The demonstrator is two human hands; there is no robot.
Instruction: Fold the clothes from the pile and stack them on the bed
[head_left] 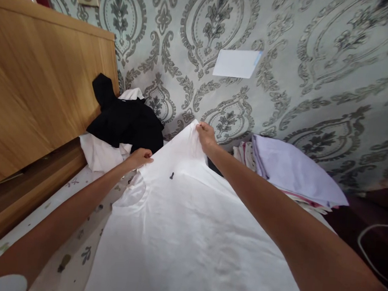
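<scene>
Shirt (191, 217) spread flat on bed (80, 244), no fold yet; I log left hand (140, 157) and right hand (205, 135) pinching its far edge.

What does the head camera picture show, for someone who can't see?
The left hand and right hand hold the far edge of a white shirt spread on a bed. A black garment lies near the headboard, folded lilac cloth at the right.
</scene>
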